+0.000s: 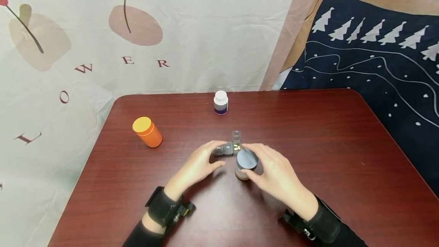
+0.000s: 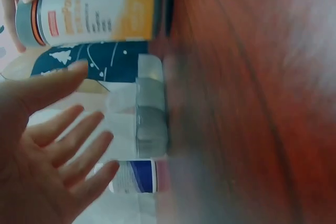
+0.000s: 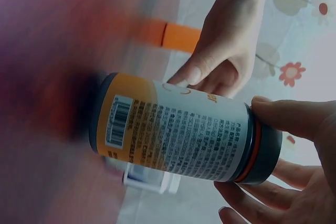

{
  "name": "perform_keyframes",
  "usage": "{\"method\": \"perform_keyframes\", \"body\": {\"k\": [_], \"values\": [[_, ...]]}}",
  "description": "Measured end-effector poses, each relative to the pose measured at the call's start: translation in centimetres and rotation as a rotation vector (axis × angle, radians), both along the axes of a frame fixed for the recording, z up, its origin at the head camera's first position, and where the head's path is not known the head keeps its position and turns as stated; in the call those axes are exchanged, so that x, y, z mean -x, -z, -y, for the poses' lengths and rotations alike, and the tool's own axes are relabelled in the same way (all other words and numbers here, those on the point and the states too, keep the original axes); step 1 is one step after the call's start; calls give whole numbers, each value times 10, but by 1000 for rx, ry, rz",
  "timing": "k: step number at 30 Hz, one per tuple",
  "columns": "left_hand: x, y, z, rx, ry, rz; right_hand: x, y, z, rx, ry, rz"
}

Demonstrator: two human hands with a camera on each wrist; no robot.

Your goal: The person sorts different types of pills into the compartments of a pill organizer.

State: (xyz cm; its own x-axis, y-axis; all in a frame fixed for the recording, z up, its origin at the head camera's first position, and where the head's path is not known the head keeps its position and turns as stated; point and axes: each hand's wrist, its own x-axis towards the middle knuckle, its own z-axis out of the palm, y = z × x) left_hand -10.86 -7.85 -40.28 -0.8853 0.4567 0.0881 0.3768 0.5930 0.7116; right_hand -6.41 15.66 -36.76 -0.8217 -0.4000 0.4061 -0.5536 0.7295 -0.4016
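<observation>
My right hand (image 1: pixel 274 169) grips the dark grey lid of a supplement bottle (image 3: pixel 173 127) between thumb and fingers. The bottle has an orange and white label and stands upright; whether its base touches the table, I cannot tell. Just behind it lies a small grey pill organizer (image 1: pixel 228 148), with one compartment's lid flipped up and a few pale pills inside. Left of the bottle, my left hand (image 1: pixel 199 165) hovers with thumb and fingers apart, holding nothing. In the left wrist view, the organizer (image 2: pixel 151 114) appears beyond the spread fingers.
An orange bottle with a yellow-orange lid (image 1: pixel 148 132) stands on the left of the reddish-brown table (image 1: pixel 308 125). A white bottle with a dark blue label band (image 1: pixel 221 103) is near the back edge. Patterned cloths (image 1: pixel 205 29) hang behind the table.
</observation>
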Motion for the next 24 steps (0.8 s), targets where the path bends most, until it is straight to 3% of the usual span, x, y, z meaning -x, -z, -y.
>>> {"method": "perform_keyframes", "body": {"k": [5, 10, 24], "values": [[14, 3, -4, 154, -99, -36, 13, -6, -18, -27, 59, 22], [23, 6, -7, 263, -128, -6, 32, -10, -35, -28, 100, 60], [29, 7, -13, 321, -144, -28, 119, -15, -56, 6, 167, 119]]}}
